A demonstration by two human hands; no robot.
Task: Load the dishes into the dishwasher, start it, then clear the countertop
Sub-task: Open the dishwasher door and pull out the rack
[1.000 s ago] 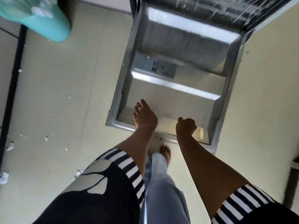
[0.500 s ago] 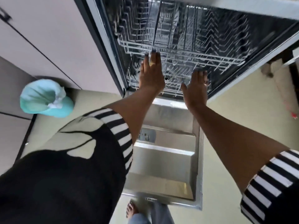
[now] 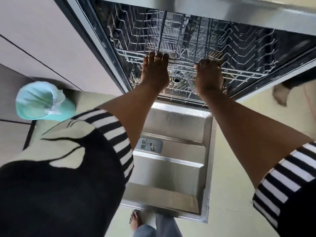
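Teal bin (image 3: 44, 101) stands on the floor at far left. The left hand (image 3: 154, 72) lays straight, closed-up fingers on the front rail of the upper rack (image 3: 242, 72) inside the open dishwasher (image 3: 93, 31). The right hand (image 3: 208, 76) curls its fingers over the same rail. The steel door (image 3: 171, 168) lies flat below both hands.

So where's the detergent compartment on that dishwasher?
Head view: the detergent compartment is set in the lowered door, near its left edge, right beside the striped left sleeve.
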